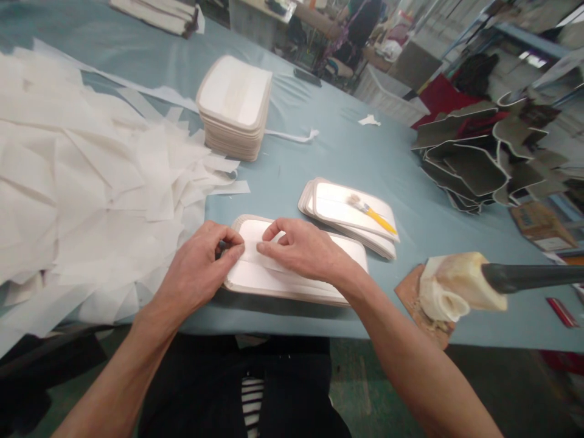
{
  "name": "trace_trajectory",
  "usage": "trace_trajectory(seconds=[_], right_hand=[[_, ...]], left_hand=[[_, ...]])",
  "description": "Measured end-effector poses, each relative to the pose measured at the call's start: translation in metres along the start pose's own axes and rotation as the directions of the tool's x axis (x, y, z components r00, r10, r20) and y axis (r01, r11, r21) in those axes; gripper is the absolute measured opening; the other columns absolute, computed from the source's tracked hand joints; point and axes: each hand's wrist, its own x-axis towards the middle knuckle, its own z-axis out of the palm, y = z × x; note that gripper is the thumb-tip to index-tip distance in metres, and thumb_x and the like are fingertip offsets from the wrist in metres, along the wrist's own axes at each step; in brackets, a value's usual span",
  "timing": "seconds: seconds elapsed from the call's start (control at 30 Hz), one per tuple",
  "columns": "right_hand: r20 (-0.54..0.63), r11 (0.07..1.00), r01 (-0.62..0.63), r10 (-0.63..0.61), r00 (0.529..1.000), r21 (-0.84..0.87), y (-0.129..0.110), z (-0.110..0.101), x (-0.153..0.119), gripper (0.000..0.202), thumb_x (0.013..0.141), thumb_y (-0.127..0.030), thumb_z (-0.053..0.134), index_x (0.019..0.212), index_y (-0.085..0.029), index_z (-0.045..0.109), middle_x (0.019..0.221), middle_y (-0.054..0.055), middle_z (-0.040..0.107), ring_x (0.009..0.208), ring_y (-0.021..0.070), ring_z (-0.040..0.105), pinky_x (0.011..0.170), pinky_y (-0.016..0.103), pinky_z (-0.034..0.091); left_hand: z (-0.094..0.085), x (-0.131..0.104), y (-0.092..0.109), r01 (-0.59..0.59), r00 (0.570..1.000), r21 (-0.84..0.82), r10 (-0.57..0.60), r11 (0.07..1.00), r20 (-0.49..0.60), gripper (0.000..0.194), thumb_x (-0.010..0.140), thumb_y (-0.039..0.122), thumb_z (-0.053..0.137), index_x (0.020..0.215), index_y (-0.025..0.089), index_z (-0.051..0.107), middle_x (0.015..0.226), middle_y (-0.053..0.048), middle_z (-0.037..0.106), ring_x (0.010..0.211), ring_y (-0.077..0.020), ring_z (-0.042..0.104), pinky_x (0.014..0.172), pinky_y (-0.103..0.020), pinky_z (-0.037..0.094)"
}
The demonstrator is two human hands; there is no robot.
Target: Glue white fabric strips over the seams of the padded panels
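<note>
A stack of rounded white panels with beige edges (292,285) lies in front of me near the table's front edge. A white strip (252,250) runs lengthwise along the top panel. At the left end of that panel, my left hand (201,258) pinches the strip between thumb and forefinger. Just to the right, my right hand (301,246) is closed on the same strip with thumb and curled forefinger, its fingertips close to the left ones. The forearm and hand cover part of the panel's right half.
Loose white strips (91,182) heap on the left. Behind stands a taller panel stack (235,94). A yellow-handled brush (378,218) lies on another panel pile (323,198). At right are a glue-crusted pot with a dark handle (456,286) and dark curved pieces (469,158).
</note>
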Motion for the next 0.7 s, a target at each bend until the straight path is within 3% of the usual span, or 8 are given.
trace_trajectory(seconds=[0.4, 0.7], right_hand=[[-0.105, 0.997, -0.035, 0.043, 0.994, 0.076, 0.058, -0.012, -0.018, 0.022, 0.093, -0.042, 0.071, 0.093, -0.021, 0.077, 0.074, -0.002, 0.066, 0.066, 0.0129, 0.053, 0.065, 0.027, 0.031], [-0.225, 0.977, 0.045, 0.003, 0.974, 0.210, 0.116, -0.015, -0.030, 0.031, 0.086, -0.051, 0.076, 0.091, -0.020, 0.076, 0.080, 0.000, 0.069, 0.073, 0.0144, 0.056, 0.068, 0.026, 0.036]], left_hand=[[0.002, 0.000, 0.003, 0.088, 0.995, 0.071, -0.085, 0.994, -0.054, 0.027, 0.084, 0.047, 0.058, 0.089, 0.024, 0.070, 0.089, -0.001, 0.064, 0.075, -0.0181, 0.054, 0.073, -0.035, 0.044], [-0.003, 0.002, 0.017, 0.208, 0.978, 0.100, -0.209, 0.973, -0.003, 0.033, 0.086, 0.051, 0.062, 0.099, 0.021, 0.069, 0.084, 0.002, 0.063, 0.071, -0.0160, 0.053, 0.068, -0.031, 0.042]])
